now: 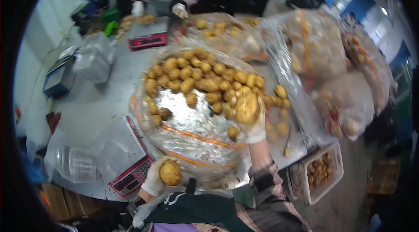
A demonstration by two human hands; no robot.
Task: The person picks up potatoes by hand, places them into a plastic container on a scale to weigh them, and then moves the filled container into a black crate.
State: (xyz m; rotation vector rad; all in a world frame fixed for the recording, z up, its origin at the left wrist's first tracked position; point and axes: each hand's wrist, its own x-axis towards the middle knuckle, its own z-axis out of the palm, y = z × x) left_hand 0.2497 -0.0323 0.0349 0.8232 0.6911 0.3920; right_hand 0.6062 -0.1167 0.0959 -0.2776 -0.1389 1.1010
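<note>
My right hand [257,129], in a white glove, grips a large potato [247,107] above the right side of an opened clear plastic bag [196,145]. Close to my body, my left hand [152,175], gloved too, is closed on a smaller round potato [170,173]. Many loose potatoes [187,73] lie heaped on the bag's far half, while its near half shows shiny bare plastic with an orange stripe. Left of my left hand sits a red digital scale [133,175] with a clear plastic container [115,145] on its plate.
Stacked clear tubs [80,164] stand at the left edge. Across the table, a co-worker's gloved hands [180,10] flank a second red scale [147,40]. Full potato sacks [318,44] crowd the right. Below them is a crate of potatoes [338,166]. A knife-like tool [287,145] lies near the table's right edge.
</note>
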